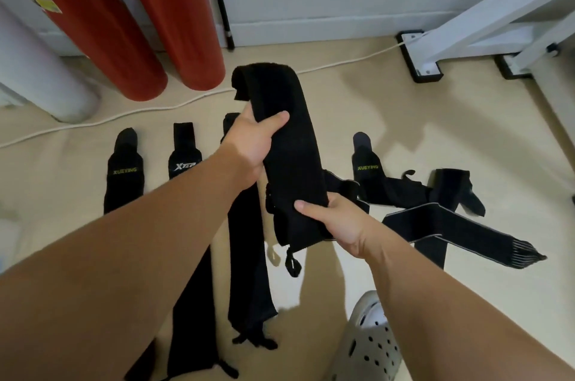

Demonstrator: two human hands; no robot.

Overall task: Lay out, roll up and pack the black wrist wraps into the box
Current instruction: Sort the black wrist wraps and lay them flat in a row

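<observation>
I hold one black wrist wrap (289, 144) stretched above the floor. My left hand (253, 139) grips its upper part, where the top end folds over. My right hand (334, 218) grips its lower end, from which a thumb loop (292, 265) hangs. Three black wraps lie flat side by side on the floor at the left: one marked XUEYING (124, 175), one marked XTEP (185, 162), and a third (249, 256) partly under my left arm. A loose heap of wraps (420, 203) lies to the right. No box is in view.
Two red cylinders (149, 22) and a white one (40, 75) stand at the back left. A white cable (155, 108) runs across the beige floor. A white frame with black feet (420, 57) stands at the back right. A grey clog (367, 346) is at the bottom.
</observation>
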